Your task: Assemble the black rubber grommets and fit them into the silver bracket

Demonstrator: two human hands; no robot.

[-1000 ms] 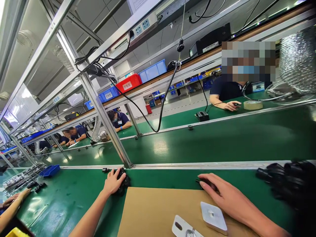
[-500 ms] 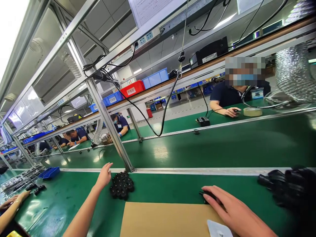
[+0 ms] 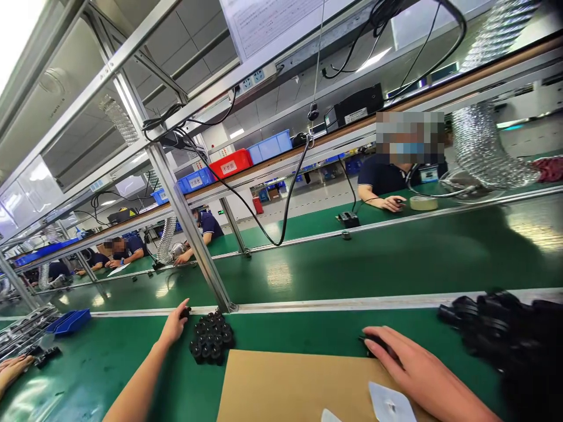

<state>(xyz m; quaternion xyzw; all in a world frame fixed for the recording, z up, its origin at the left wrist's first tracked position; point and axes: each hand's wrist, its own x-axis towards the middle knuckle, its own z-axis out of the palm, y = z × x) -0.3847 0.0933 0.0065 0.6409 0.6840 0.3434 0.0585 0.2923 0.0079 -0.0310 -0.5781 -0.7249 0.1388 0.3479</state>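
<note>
So the left hand (image 3: 173,328) has its fingertips right at a small part (image 3: 186,312), can't tell if it's pinched. Right hand (image 3: 407,357) is clamped round a dark piece (image 3: 383,344), tip poking out. Between the hands: a cluster of round black caps (image 3: 212,339), then cardboard (image 3: 294,381) with a white block (image 3: 390,403) on it. Black heap (image 3: 488,328) off right, all on a green bench (image 3: 303,331).

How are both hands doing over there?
Left hand at a small black part. Right hand gripping a dark object. Cluster of black parts close beside left hand; nothing visibly blocking either.
</note>
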